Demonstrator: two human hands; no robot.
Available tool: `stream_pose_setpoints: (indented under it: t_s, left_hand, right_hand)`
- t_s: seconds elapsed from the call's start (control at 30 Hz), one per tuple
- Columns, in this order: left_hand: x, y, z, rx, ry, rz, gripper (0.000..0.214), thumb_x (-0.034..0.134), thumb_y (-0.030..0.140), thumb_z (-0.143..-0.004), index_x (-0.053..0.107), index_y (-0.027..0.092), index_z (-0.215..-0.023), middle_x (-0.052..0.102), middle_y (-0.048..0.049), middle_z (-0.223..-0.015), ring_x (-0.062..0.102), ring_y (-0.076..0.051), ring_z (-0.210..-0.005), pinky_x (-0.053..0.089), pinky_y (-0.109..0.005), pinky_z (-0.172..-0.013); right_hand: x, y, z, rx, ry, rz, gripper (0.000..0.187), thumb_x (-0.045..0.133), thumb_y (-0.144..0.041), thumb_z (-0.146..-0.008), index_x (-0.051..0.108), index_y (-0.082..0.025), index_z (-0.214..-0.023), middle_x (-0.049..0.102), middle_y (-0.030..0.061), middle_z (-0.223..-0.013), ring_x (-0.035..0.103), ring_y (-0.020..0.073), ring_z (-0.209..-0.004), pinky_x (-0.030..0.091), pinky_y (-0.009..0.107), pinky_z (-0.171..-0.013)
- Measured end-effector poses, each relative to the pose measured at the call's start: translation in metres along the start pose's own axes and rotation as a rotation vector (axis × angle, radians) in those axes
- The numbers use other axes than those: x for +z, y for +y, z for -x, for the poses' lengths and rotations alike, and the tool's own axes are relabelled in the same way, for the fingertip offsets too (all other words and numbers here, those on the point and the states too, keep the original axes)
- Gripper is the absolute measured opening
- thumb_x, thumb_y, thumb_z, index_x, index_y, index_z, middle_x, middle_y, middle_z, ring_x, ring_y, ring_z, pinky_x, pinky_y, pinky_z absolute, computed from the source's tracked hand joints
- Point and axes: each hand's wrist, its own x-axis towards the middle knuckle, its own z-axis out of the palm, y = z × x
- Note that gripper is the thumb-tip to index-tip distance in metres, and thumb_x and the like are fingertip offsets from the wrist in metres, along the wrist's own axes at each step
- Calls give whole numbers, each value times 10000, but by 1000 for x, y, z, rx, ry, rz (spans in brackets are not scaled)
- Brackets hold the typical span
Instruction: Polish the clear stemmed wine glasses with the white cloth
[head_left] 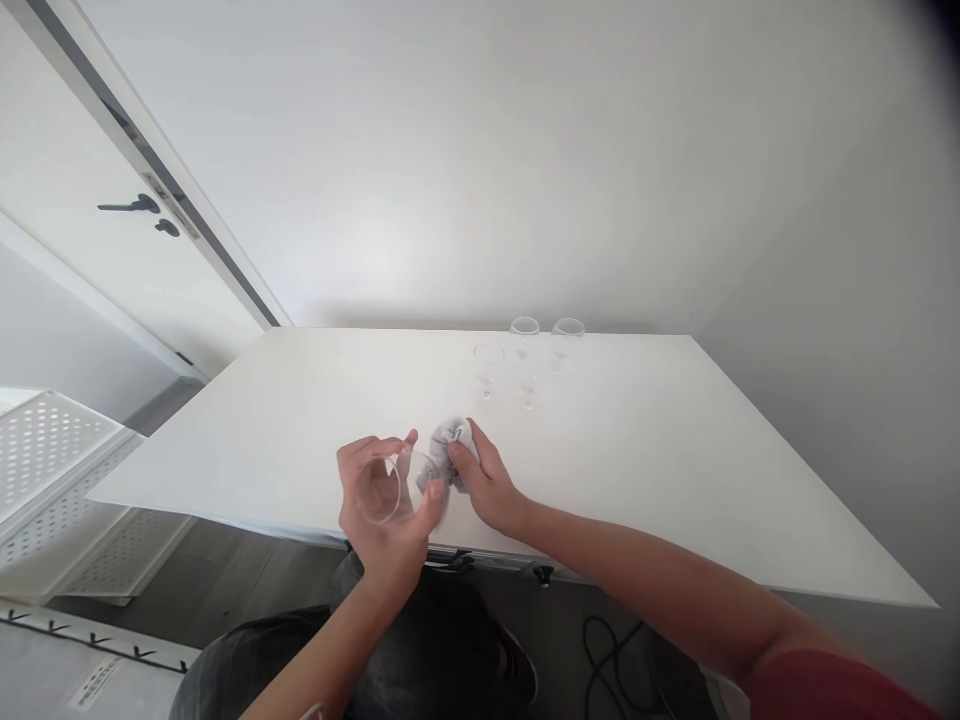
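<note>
My left hand (386, 525) is wrapped round the bowl of a clear wine glass (379, 490), which lies tilted on its side with its rim toward the lower left. My right hand (491, 485) grips a bunched light-grey cloth (451, 445). The cloth is pressed up against the foot end of the glass, between the two hands. Both hands are above the front part of the white table (622, 450). Where exactly the cloth meets the glass is partly hidden by fingers.
Several clear stemmed glasses, among them a front-left glass (488, 370), stand toward the table's back edge. A white wall rises behind. On the left are a door with a black handle (131, 205) and white perforated shelves (52, 470). A black cable (611, 650) lies below.
</note>
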Motion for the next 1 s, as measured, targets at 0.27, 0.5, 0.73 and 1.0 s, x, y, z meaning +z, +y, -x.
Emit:
stream_pose_setpoints:
  t_s: [0.27, 0.5, 0.73, 1.0]
  left_hand:
    - [-8, -16, -14, 315, -474, 88, 538, 889, 340, -628, 644, 272, -1103, 580, -73, -1027, 663, -253, -929, 646, -436, -787]
    - [-14, -5, -16, 108, -392, 32, 460, 863, 288, -707, 649, 256, -1112, 554, -75, -1101, 652, -238, -1003, 651, -455, -861]
    - [-9, -15, -23, -163, -97, -148, 399, 839, 308, -770, 654, 233, -1117, 553, -47, -1143, 674, -188, -1043, 629, -438, -964]
    - [9, -16, -13, -93, -375, -124, 456, 867, 333, -746, 667, 272, -1151, 547, -74, -1194, 609, -225, -1142, 631, -419, -923]
  right_hand:
    - [-6, -5, -16, 530, -313, -341, 352, 643, -530, -867, 549, -199, -794, 547, -2, -672, 490, 148, -594, 443, 296, -563]
    - [-11, -5, -17, 53, -49, 326, 183, 604, -302, -841, 490, -206, -736, 477, -45, -667, 424, 120, -625, 343, 261, -609]
    - [-13, 9, -12, -111, -269, 611, 483, 724, -252, -768, 544, -272, -1216, 651, -50, -879, 563, 120, -640, 421, 233, -639]
    - [-19, 20, -15, -331, -166, 784, 211, 654, -175, -806, 758, -245, -975, 716, 13, -1015, 662, 164, -826, 478, 272, -743]
